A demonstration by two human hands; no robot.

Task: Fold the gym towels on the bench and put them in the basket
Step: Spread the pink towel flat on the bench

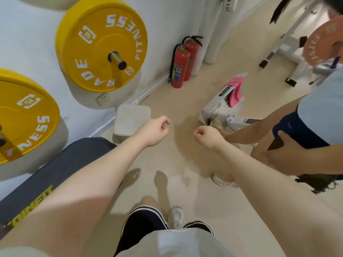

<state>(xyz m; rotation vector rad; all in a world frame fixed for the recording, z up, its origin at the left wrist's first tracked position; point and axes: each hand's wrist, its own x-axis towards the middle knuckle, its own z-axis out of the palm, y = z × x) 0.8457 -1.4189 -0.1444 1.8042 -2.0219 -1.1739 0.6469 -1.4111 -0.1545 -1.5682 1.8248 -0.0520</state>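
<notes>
My left hand (155, 131) and right hand (207, 136) hung over the floor, fingers curled on nothing; a pink towel (235, 91) draped over the white basket (215, 106).

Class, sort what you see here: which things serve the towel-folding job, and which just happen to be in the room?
Part of the job:
pink towel hanging over the white slatted basket
dark padded bench
folded white towel

Just there:
two yellow weight plates
two red fire extinguishers
orange weight plate
</notes>
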